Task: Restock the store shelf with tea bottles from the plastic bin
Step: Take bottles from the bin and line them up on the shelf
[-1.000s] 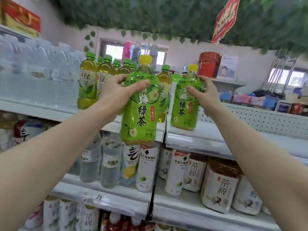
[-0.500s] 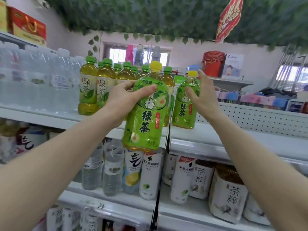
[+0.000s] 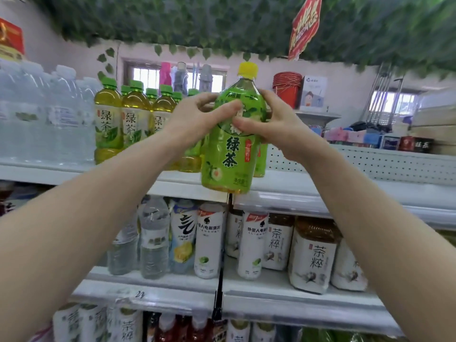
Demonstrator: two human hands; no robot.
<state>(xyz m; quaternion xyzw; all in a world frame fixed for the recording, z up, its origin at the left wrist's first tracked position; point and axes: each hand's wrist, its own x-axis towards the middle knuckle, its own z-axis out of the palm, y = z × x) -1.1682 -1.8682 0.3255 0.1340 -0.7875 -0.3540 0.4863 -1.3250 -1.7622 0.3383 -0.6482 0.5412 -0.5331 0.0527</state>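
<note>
At the top shelf (image 3: 308, 191), beside a row of green-capped tea bottles (image 3: 134, 122), a left hand (image 3: 195, 119) and a right hand (image 3: 276, 124) both grip a yellow-capped green tea bottle (image 3: 228, 156), held upright at the shelf's front edge.

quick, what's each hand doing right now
Left hand: holding the yellow-capped green tea bottle.
Right hand: holding the same bottle from the other side.

Left of the hands stand clear water bottles (image 3: 37, 114). Below the hands, white drink bottles (image 3: 208, 240) stand in a row. Up right hang a red sign (image 3: 304, 25) and green leaves (image 3: 197, 23); red buckets (image 3: 287, 86) stand just right of the hands.
</note>
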